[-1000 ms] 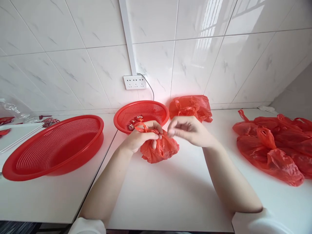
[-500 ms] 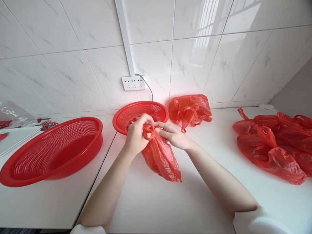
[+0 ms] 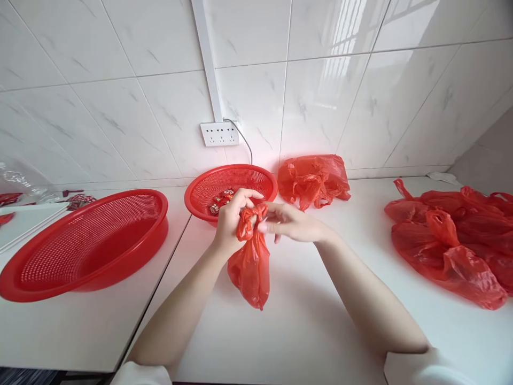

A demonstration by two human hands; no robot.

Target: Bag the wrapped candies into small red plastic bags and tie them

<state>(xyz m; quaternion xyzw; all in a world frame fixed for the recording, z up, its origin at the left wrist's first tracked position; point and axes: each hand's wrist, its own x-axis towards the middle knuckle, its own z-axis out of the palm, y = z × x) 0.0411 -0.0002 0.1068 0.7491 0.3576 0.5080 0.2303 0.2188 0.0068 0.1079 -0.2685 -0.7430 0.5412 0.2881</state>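
A red plastic bag (image 3: 250,270) hangs over the white table, its gathered neck twisted into a loop. My left hand (image 3: 233,219) is closed around that neck from the left. My right hand (image 3: 292,222) pinches the bag's top from the right, thumb and fingers at the loop. What the bag holds is hidden. Just behind my hands stands a small round red colander (image 3: 256,184) with several red-wrapped packets (image 3: 219,202) in it, partly covered by my left hand.
A large red colander (image 3: 158,224) stands on the left. A crumpled red bag (image 3: 315,179) lies by the tiled wall, and a pile of filled red bags (image 3: 452,235) at the right. A white power strip (image 3: 219,135) is on the wall. A white tray (image 3: 24,222) sits far left.
The bag has swung from slanting right to hanging nearly straight down. Both hands have shifted slightly right, and more of the packets in the small colander now shows.
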